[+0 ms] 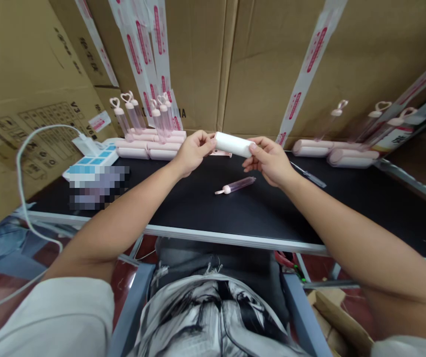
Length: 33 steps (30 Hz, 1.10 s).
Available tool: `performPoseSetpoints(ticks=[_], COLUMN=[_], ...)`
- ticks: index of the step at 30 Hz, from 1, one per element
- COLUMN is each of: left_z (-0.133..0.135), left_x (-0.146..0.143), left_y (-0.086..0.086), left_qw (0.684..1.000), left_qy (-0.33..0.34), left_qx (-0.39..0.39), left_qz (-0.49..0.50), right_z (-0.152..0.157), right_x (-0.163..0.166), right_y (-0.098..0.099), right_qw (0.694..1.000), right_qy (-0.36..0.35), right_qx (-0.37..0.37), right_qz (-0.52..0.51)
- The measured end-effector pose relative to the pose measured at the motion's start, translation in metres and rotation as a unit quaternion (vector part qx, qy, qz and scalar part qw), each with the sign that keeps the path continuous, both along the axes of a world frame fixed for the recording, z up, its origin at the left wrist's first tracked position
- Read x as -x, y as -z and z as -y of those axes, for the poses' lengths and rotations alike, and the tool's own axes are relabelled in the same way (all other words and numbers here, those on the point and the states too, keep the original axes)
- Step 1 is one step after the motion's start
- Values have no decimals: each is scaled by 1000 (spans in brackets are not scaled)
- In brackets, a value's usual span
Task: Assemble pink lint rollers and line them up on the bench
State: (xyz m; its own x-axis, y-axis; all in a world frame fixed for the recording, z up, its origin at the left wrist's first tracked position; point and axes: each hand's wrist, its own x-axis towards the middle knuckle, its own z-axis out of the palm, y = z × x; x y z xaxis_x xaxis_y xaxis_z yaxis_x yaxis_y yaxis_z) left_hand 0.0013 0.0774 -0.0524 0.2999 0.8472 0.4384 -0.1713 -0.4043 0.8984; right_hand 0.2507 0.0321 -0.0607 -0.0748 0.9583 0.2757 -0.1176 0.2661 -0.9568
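Observation:
Above the black table, a short white cylinder [234, 144] is held level between my two hands. My left hand [194, 152] pinches its left end between thumb and fingers. At the other end, my right hand [270, 159] grips it with thumb and forefinger, the other fingers curled below. Under the cylinder, a clear tube with a pink heart-loop cap [238, 185] lies on the table. A flat pink piece [222, 154] shows behind the cylinder, partly hidden. Right of my right hand lies a thin tool with a clear handle [314, 178], like a screwdriver.
Pink cylinders with upright heart-capped tubes stand in groups at the back left [133, 149] and back right [352, 156]. A bottle [393, 131] stands far right. At left, a power strip [92, 161] has a white cable. Cardboard boxes [265, 64] wall the table's back.

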Motion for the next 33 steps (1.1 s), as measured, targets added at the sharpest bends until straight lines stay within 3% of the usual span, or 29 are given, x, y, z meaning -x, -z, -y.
performPoseSetpoints(ticks=[5, 11, 22, 26, 30, 33], left_z=[3, 7, 10, 12, 8, 5], left_x=[4, 2, 5, 7, 9, 8], left_y=[-3, -2, -12, -21, -26, -26], left_qw=[1000, 996, 999, 998, 995, 990], left_qy=[19, 91, -17, -55, -82, -97], left_qx=[6, -5, 21, 29, 58, 99], left_qz=[-6, -26, -30, -1, 17, 13], right_z=[1, 2, 3, -9, -37, -62], right_x=[-3, -5, -6, -15, -28, -26], right_y=[-1, -2, -3, 4, 12, 16], right_qw=[1000, 998, 995, 992, 952, 873], right_qy=[-29, -64, -68, -30, 42, 47], right_qx=[7, 17, -9, -45, -111, -178], right_qz=[2, -7, 78, 116, 282, 451])
